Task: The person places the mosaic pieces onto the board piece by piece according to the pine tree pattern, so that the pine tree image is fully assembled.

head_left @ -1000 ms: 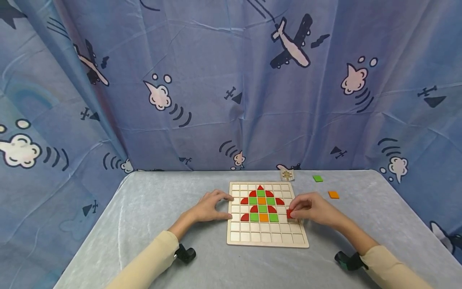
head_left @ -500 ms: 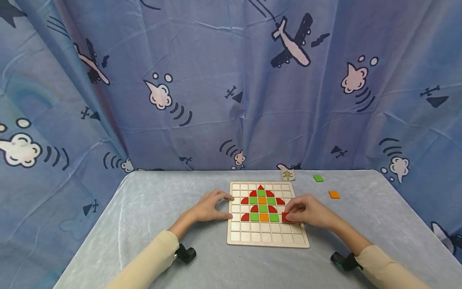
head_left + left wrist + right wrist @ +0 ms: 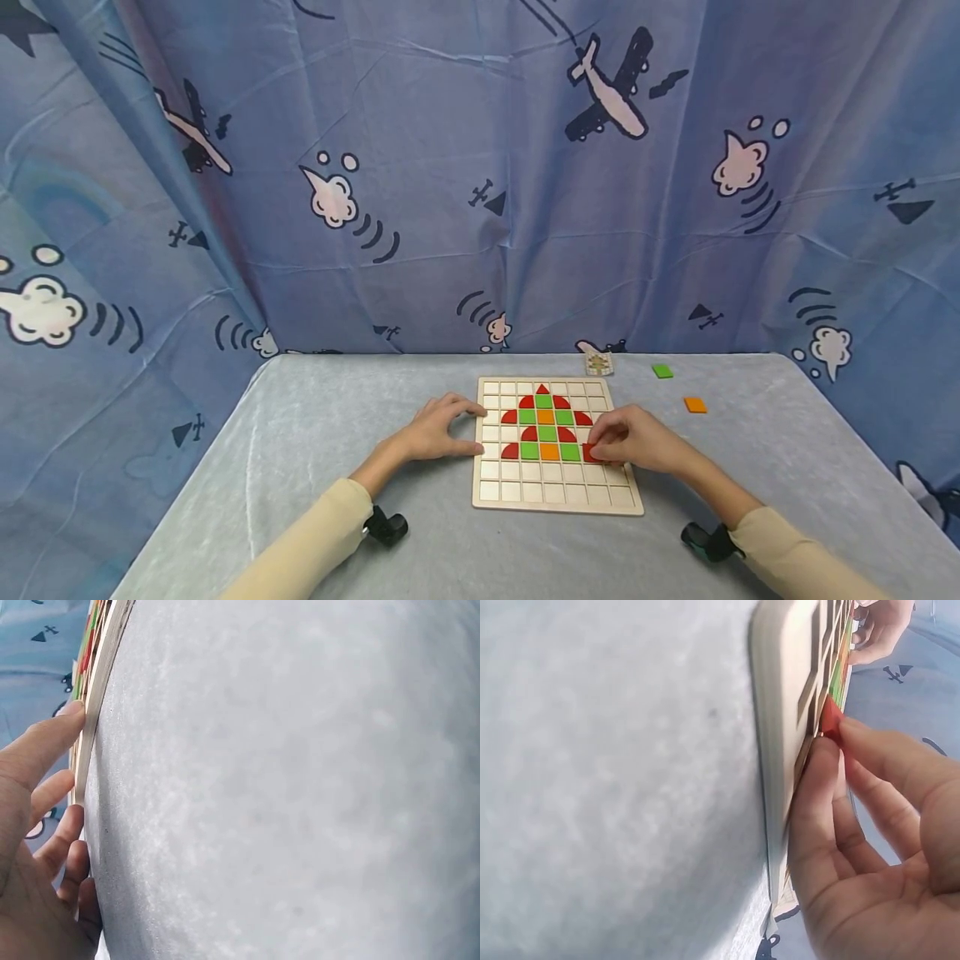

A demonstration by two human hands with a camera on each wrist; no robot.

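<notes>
A wooden grid board (image 3: 540,493) lies on the table, with red, green and orange tiles set in its squares in a tree-like pattern. My right hand (image 3: 643,437) is over the board's right side and pinches a red tile (image 3: 588,452) between thumb and fingers. That tile sits at the right end of the lower row, beside a green tile (image 3: 570,452); the fingers partly hide it, so its full shape cannot be told. In the right wrist view the red tile (image 3: 831,718) tilts against the board. With thumb and fingers spread, my left hand (image 3: 438,429) touches the board's left edge.
On the table beyond the board lie a small card with a printed pattern (image 3: 599,363), a loose green tile (image 3: 662,371) and a loose orange tile (image 3: 695,405). A blue patterned curtain (image 3: 420,208) hangs behind the grey-covered table (image 3: 337,392).
My right hand has moved left across the board, bringing the red tile from nearer the right edge to the square beside the green tile. The left hand has stayed put.
</notes>
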